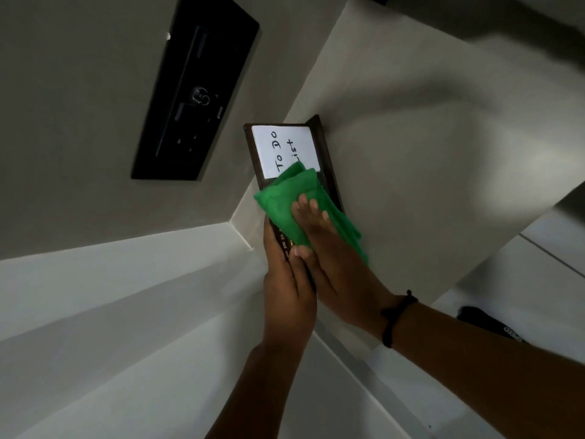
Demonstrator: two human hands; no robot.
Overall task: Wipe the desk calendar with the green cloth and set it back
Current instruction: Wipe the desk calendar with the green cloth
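Note:
The desk calendar (286, 147) is a dark-framed stand with a white card that reads "To Do List". It is held up in the middle of the view. My left hand (286, 289) grips its lower edge from the left. My right hand (326, 248) presses the folded green cloth (294, 201) flat against the calendar's lower face, fingers spread over the cloth. The cloth covers the bottom of the card and part of the frame.
A pale desk surface (427, 147) lies behind and to the right of the calendar. A black rectangular panel (196, 93) sits on the grey wall at upper left. White ledges run across the lower left. A dark object (487, 321) lies at right.

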